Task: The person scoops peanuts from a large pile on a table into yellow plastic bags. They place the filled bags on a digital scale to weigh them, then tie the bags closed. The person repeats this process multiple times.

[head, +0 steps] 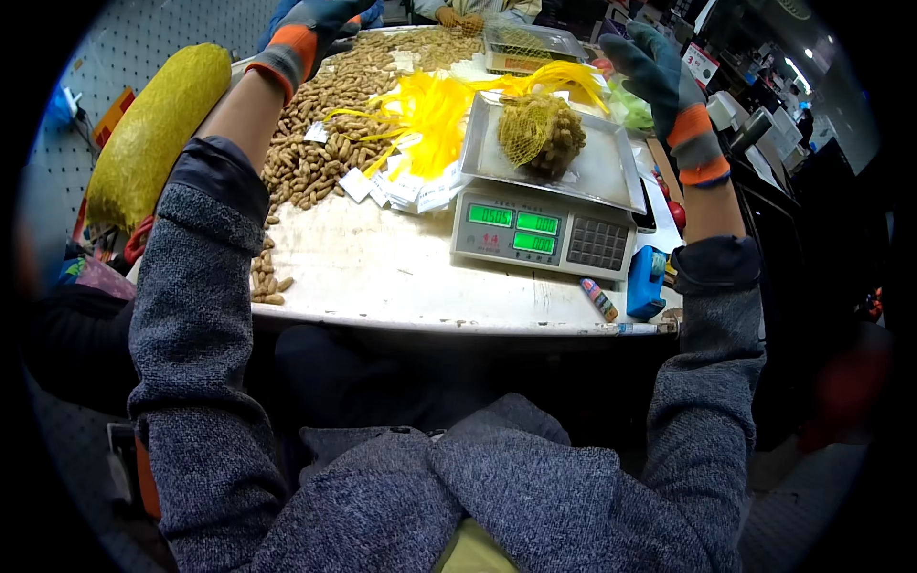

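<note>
My left hand (321,23), in a dark glove with an orange and grey cuff, reaches to the top edge over the far left of the heap of unshelled peanuts (304,154). Its fingers are partly cut off, so its grip does not show. My right hand (650,75), gloved alike, is raised beyond the scale's right side, fingers spread and holding nothing visible. Between my arms stands a digital weighing scale (469,247) with lit green displays. A yellow mesh bag of peanuts (541,136) rests on its metal pan (609,168). Yellow mesh sleeves (437,118) with white tags (405,190) lie left of it.
A large packed yellow mesh roll (161,136) stands at the left. A blue tape dispenser (647,283) and a patterned stick-like tube (599,299) sit near the table's front edge (430,326). Across the table are a second scale (530,46) and another person's gloved hands (460,19).
</note>
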`<action>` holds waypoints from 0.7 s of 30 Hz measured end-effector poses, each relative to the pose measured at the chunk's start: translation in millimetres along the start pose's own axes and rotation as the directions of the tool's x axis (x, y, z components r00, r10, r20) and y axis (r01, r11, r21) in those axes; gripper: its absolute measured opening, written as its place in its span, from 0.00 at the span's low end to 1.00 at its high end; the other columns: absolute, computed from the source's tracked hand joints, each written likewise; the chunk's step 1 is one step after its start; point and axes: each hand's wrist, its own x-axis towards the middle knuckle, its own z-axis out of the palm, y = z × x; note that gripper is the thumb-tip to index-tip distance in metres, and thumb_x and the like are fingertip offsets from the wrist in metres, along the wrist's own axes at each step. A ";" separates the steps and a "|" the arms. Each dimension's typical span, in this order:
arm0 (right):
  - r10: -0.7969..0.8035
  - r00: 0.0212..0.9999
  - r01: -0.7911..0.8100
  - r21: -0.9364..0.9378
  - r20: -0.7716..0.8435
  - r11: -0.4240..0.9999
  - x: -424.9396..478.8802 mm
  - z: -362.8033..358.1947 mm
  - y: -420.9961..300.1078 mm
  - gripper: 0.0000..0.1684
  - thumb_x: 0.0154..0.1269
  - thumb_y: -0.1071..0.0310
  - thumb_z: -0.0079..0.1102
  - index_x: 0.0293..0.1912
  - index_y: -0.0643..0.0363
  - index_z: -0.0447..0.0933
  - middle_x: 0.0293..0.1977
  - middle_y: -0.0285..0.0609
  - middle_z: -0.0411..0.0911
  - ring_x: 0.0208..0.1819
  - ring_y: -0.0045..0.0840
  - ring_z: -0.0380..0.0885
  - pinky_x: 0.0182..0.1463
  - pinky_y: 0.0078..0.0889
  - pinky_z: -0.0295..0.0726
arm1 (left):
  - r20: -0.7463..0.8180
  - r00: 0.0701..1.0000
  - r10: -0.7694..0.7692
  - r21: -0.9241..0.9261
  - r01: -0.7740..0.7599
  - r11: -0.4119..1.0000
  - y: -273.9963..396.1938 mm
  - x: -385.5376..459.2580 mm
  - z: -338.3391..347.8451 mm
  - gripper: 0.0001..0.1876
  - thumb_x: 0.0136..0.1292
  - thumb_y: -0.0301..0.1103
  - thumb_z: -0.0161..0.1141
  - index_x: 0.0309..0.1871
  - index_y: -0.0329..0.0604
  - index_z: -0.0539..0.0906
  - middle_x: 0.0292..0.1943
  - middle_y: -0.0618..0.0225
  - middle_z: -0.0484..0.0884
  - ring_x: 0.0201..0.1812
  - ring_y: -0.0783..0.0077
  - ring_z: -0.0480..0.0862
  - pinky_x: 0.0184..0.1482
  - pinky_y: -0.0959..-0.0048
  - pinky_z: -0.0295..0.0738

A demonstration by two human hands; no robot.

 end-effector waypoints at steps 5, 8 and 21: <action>-0.073 0.960 0.064 -0.041 -0.269 0.997 -86.0 42.7 -32.4 0.62 0.38 0.33 0.65 0.60 0.71 0.54 0.54 0.59 0.63 0.54 0.38 0.68 0.53 0.37 0.71 | 0.244 0.958 -0.149 0.366 0.051 0.929 -37.7 -29.7 20.1 0.34 0.51 0.49 0.64 0.60 0.45 0.66 0.58 0.56 0.63 0.50 0.62 0.75 0.45 0.66 0.77; 0.151 0.929 -0.125 0.099 -0.339 0.987 -117.7 92.7 -39.1 0.67 0.37 0.36 0.68 0.63 0.71 0.45 0.57 0.59 0.58 0.58 0.44 0.62 0.59 0.39 0.64 | 0.348 0.911 -0.221 0.171 0.170 0.971 -49.9 -53.2 48.0 0.30 0.55 0.39 0.63 0.60 0.46 0.65 0.57 0.56 0.64 0.51 0.59 0.75 0.44 0.65 0.77; 0.260 0.956 0.023 0.915 -0.139 0.404 -13.7 95.5 15.3 0.09 0.55 0.64 0.52 0.33 0.58 0.73 0.16 0.28 0.66 0.14 0.15 0.62 0.18 0.20 0.63 | 0.362 0.869 0.337 0.292 -0.448 0.845 -60.7 6.9 117.9 0.11 0.52 0.33 0.62 0.35 0.36 0.78 0.26 0.62 0.79 0.20 0.71 0.79 0.22 0.76 0.75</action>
